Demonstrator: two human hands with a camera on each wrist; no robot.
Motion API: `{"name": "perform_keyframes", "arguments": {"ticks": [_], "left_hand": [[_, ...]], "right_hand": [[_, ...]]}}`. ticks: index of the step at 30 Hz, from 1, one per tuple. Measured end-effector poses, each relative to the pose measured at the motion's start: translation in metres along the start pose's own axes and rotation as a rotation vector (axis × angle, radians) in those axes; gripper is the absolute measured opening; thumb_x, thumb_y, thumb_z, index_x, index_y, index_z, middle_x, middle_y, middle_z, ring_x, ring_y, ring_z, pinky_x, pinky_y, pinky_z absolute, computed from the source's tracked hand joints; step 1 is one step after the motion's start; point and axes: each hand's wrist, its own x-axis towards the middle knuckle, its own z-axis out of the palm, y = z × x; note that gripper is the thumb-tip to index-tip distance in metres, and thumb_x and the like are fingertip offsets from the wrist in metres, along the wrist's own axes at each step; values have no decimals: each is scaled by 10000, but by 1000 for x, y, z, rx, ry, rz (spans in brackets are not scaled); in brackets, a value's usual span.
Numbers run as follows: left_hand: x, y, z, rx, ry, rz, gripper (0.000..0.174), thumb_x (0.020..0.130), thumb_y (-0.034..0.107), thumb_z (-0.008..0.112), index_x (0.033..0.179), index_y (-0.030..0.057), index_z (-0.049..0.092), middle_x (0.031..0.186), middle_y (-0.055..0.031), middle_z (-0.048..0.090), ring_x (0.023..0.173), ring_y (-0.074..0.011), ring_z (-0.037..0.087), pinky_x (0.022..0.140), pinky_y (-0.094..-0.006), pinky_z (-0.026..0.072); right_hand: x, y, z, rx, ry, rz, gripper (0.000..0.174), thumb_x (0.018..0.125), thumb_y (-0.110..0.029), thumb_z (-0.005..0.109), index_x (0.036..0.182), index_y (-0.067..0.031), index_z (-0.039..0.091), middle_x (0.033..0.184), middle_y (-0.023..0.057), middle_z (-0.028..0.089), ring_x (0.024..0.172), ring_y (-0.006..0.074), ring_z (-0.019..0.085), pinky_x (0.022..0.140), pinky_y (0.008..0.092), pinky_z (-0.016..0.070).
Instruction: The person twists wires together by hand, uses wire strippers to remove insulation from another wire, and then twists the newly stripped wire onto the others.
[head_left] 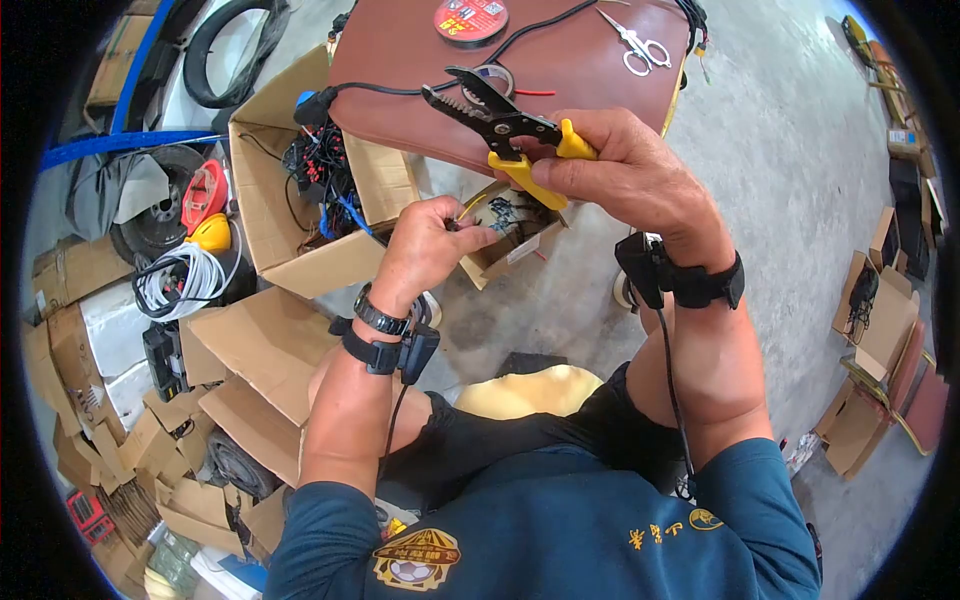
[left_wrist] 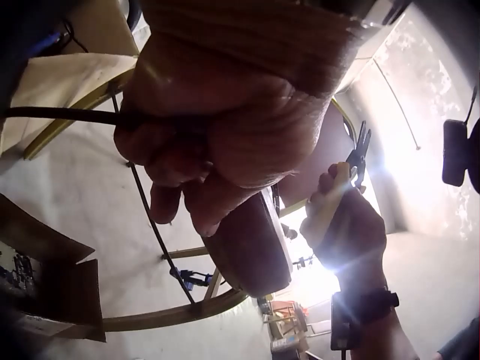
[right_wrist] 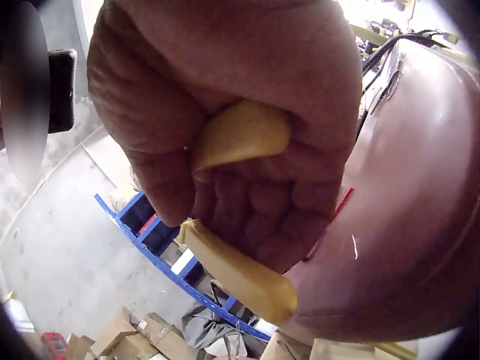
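In the head view my right hand (head_left: 635, 170) grips the yellow handles of a wire stripper (head_left: 505, 130), its jaws apart and pointing up-left over the brown seat. The right wrist view shows both yellow handles (right_wrist: 240, 274) spread in the palm of the hand (right_wrist: 225, 67). My left hand (head_left: 425, 250) has its fingers curled round a dark cable (left_wrist: 67, 115), which the left wrist view shows running out to the left of that hand (left_wrist: 217, 112). A short yellow wire (head_left: 470, 206) shows at its fingertips, above a small box (head_left: 520, 255).
On the brown seat (head_left: 400, 60) lie a red-labelled spool (head_left: 470, 18), a tape roll (head_left: 497, 80), white scissors (head_left: 640, 50) and a black cable. An open carton (head_left: 285, 262) with tangled wires stands left of it. More cartons lie at the far left and right.
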Motion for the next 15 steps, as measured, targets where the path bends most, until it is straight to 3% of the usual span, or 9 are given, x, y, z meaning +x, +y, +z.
{"name": "perform_keyframes", "arguments": {"ticks": [3,6,9,10,13,14,15], "left_hand": [[0,3,0,-48,12,2,244,759,118,814,698,27,596,647,43,547,616,-53,465,553,-244,404],[3,5,-3,-229,3,30,246,752,98,823,720,43,585,663,42,553,629,-49,487,558,-236,415],[4,6,-6,-465,-17,79,214,757,43,806,772,67,594,711,41,591,623,-39,514,546,-204,405],[4,9,-8,-545,-23,99,209,759,26,800,792,74,600,728,38,606,617,-36,522,539,-192,398],[2,18,-16,-640,-58,111,207,754,5,777,843,54,597,769,10,614,656,-54,539,574,-197,413],[2,21,-19,-672,-71,115,210,753,-2,769,861,47,596,782,1,617,670,-61,544,586,-199,418],[2,24,-19,-730,-64,160,192,763,8,749,874,39,595,800,-12,616,690,-70,548,601,-208,424]], "right_hand": [[0,-3,-1,48,8,49,273,908,-178,655,1125,-14,668,814,-14,600,757,66,515,653,255,438],[2,3,0,41,157,10,265,899,-170,649,1105,-4,658,810,-7,602,751,74,522,649,257,442],[7,-1,-9,-12,234,179,262,886,-167,646,1078,11,644,813,16,601,766,86,538,677,265,465],[9,-2,-14,-155,237,178,285,917,-120,611,1161,28,600,939,40,667,857,91,620,718,258,517],[12,8,-21,-262,326,36,287,911,-105,604,1168,22,584,937,74,666,854,113,634,706,268,522],[13,12,-23,-275,382,8,357,865,-135,640,1191,-1,585,988,186,671,936,291,655,820,368,500],[14,17,-24,-294,411,12,367,865,-134,643,1204,-8,580,1014,198,670,969,312,652,833,378,497]]}}
